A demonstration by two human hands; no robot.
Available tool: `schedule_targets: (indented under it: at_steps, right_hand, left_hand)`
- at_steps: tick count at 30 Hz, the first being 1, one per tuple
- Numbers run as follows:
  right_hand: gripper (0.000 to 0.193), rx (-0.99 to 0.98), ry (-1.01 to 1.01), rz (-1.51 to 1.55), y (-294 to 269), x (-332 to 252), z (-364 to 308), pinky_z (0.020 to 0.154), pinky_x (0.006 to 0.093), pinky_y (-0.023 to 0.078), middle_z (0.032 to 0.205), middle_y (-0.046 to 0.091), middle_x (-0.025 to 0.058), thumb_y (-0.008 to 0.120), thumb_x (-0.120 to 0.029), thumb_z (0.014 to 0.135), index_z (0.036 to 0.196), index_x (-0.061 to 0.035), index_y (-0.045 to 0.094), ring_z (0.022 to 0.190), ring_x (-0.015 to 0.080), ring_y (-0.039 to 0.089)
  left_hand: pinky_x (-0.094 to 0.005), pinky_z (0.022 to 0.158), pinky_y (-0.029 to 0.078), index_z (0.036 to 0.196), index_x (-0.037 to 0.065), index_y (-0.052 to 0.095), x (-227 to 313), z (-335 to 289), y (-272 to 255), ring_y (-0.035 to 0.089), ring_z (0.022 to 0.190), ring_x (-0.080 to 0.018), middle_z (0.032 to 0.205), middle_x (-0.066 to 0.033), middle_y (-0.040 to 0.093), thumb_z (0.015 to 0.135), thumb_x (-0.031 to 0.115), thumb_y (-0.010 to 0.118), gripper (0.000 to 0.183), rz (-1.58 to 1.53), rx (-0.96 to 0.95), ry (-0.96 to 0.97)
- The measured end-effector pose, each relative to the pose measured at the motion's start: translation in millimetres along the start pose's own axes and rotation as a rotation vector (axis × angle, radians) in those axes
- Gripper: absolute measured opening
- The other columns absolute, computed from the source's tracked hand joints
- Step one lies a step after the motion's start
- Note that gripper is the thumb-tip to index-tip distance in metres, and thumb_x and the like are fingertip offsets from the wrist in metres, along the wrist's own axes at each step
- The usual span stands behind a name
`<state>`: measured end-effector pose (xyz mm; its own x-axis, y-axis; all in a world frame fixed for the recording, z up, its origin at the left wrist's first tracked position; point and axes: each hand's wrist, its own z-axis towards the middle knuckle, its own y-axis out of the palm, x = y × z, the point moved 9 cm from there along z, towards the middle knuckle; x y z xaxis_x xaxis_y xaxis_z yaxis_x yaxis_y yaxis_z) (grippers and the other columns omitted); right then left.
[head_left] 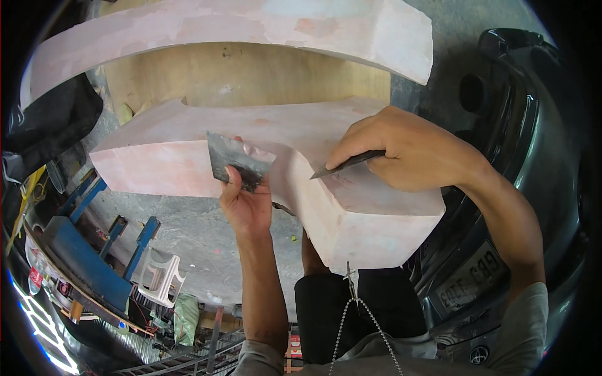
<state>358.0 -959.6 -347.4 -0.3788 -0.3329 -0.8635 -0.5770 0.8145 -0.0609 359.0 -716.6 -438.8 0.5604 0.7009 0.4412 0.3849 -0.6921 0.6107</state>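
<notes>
A large pale-pink filler-coated shaped piece (157, 166) lies across in front of me, with a curved inner corner and a block-like right end. My left hand (246, 203) grips a flat grey metal plate (229, 156) from below, thumb on its near face; a little pinkish paste (254, 152) sits on its upper part. With its fingers closed, my right hand (401, 147) holds a dark putty knife (351, 163) over the right end. The blade's tip is at the edge of the curved corner, seemingly touching the surface.
Beyond it, a second curved pink piece (251, 22) arches over a plywood board (251, 72). A dark car (533, 125) stands close on the right. At the left are black sheeting (56, 122), a blue metal frame (94, 266) and a white plastic stool (162, 276). A cross pendant (349, 279) hangs near my lap.
</notes>
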Motion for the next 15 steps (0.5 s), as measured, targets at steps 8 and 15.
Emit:
schedule_targets:
  at_steps: [8,15]
  right_hand:
    - [0.045,-0.048,-0.052,0.026,3,-5,-26,0.09,0.0403,0.051,0.105,0.074,0.0155,0.049,0.007,0.07,0.104,-0.0033,0.076,0.096,0.0342,0.068]
    - [0.046,-0.214,-0.033,-0.115,-6,-14,-75,0.116,0.0644,0.026,0.113,0.074,0.0063,0.05,0.009,0.071,0.105,-0.0077,0.077,0.109,0.0278,0.067]
  left_hand:
    - [-0.0486,0.108,0.05,0.144,0.007,0.045,1,-6,-15,0.057,0.125,-0.0235,0.136,-0.0082,0.058,0.101,0.013,0.058,0.046,0.021,0.011,0.003]
    - [-0.0477,0.105,0.052,0.142,0.008,0.047,-3,-14,-14,0.06,0.122,-0.024,0.132,-0.0083,0.061,0.101,0.013,0.058,0.043,-0.005,0.016,-0.013]
